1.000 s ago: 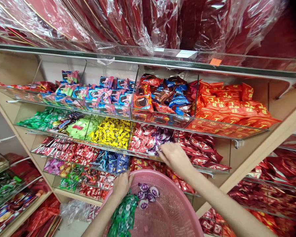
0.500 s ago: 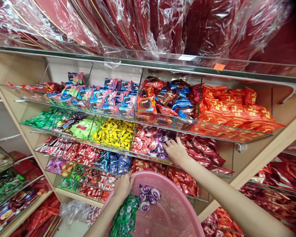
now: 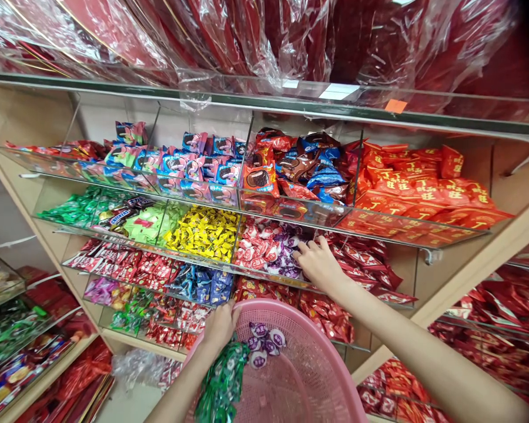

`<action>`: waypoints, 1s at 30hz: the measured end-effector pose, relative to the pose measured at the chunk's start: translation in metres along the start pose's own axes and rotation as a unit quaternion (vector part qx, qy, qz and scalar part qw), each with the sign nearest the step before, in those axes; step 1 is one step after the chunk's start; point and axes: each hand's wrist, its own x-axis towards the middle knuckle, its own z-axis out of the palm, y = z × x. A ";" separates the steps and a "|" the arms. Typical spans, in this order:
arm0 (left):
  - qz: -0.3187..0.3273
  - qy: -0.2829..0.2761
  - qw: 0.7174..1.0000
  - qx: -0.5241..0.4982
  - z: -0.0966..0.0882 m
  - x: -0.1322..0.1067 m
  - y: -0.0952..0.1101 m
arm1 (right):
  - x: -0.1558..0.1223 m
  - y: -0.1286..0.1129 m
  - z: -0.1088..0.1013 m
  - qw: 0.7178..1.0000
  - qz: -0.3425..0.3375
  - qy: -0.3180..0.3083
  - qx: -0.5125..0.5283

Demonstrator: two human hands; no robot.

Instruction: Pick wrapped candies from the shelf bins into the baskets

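My left hand (image 3: 221,324) is closed round the far left rim of a pink plastic basket (image 3: 330,358). Inside the basket lie a heap of green-wrapped candies (image 3: 223,379) and several purple-and-white wrapped candies (image 3: 258,359). Further up, my right hand (image 3: 321,263) reaches into a shelf compartment at the purple-and-white candies (image 3: 290,258). Its fingers are curled down among them, and the fingertips are partly hidden. Red-and-white wrapped candies (image 3: 251,249) lie just left of these, and dark red packets (image 3: 364,261) lie to the right of the hand.
Clear dividers part the shelf bins. Yellow candies (image 3: 203,235) fill a bin to the left. Above my right hand juts a clear shelf front (image 3: 291,214), with orange-red packets (image 3: 417,182) behind it. A wooden side panel (image 3: 467,294) slants at the right.
The view has shifted slightly. My right hand has moved a little to the right within the purple candies, its fingers a bit more raised. My left hand stays on the basket rim.
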 end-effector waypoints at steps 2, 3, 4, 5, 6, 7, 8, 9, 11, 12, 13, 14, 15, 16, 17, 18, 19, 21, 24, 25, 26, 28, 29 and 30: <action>0.001 -0.001 1.000 0.001 0.000 0.000 0.000 | -0.007 0.000 -0.011 1.000 0.000 0.020 -0.002; 0.001 0.000 1.000 0.002 0.000 0.000 0.000 | -0.011 0.000 -0.018 1.000 0.001 0.028 0.000; 0.002 0.001 1.000 0.003 -0.001 0.000 0.001 | -0.016 -0.002 -0.024 0.999 0.001 0.035 0.005; 0.003 0.002 1.000 0.002 -0.001 0.000 0.001 | -0.022 -0.003 -0.031 0.999 -0.001 0.040 0.014; 0.003 0.003 1.000 0.002 -0.001 -0.001 0.001 | -0.029 -0.006 -0.038 0.999 -0.007 0.046 0.029; 0.003 0.002 1.000 0.001 -0.002 -0.001 0.001 | -0.035 -0.011 -0.043 0.997 -0.017 0.052 0.051; 0.003 0.002 1.000 0.000 -0.002 -0.001 0.001 | -0.042 -0.016 -0.046 0.995 -0.032 0.056 0.080; 0.003 0.001 1.000 -0.002 -0.002 -0.001 0.002 | -0.048 -0.024 -0.046 0.990 -0.052 0.057 0.116; 0.005 0.002 1.000 -0.007 -0.002 -0.002 0.001 | -0.057 -0.042 -0.037 0.974 -0.092 0.047 0.200; 0.005 0.004 1.000 -0.009 -0.001 -0.002 0.001 | -0.061 -0.052 -0.027 0.964 -0.107 0.032 0.243; 0.007 0.006 1.000 -0.010 -0.001 -0.002 0.001 | -0.064 -0.064 -0.014 0.952 -0.118 0.014 0.282; 0.007 0.008 1.000 -0.010 -0.001 -0.002 0.001 | -0.066 -0.075 0.001 0.941 -0.119 -0.003 0.316; 0.008 0.009 1.000 -0.008 0.000 -0.002 0.001 | -0.068 -0.085 0.017 0.930 -0.122 -0.028 0.344; 0.008 0.010 1.000 -0.006 0.000 -0.002 0.001 | -0.069 -0.094 0.034 0.922 -0.115 -0.049 0.367; 0.008 0.010 1.000 -0.003 -0.001 -0.002 0.001 | -0.069 -0.102 0.049 0.915 -0.107 -0.064 0.383; 0.007 0.008 1.000 0.001 -0.001 -0.002 0.002 | -0.070 -0.108 0.063 0.910 -0.103 -0.075 0.395; 0.005 0.006 1.000 0.004 -0.002 -0.002 0.002 | -0.070 -0.112 0.074 0.906 -0.099 -0.082 0.404; 0.001 0.001 1.000 0.006 -0.003 -0.003 0.003 | -0.071 -0.115 0.090 0.899 -0.095 -0.089 0.419; -0.003 -0.009 1.000 0.003 -0.004 -0.003 0.004 | -0.073 -0.115 0.099 0.889 -0.092 -0.095 0.438; -0.002 -0.012 1.000 0.002 -0.004 -0.003 0.004 | -0.074 -0.116 0.100 0.887 -0.091 -0.096 0.443; -0.001 -0.013 1.000 0.003 -0.004 -0.003 0.004 | -0.075 -0.116 0.101 0.885 -0.092 -0.097 0.446; 0.001 -0.010 1.000 0.009 -0.004 -0.003 0.005 | -0.077 -0.118 0.103 0.884 -0.093 -0.096 0.449; 0.002 -0.006 1.000 0.011 -0.003 -0.002 0.005 | -0.078 -0.119 0.103 0.884 -0.092 -0.095 0.448; 0.002 -0.004 1.000 0.013 -0.003 -0.002 0.005 | -0.079 -0.121 0.104 0.885 -0.091 -0.094 0.447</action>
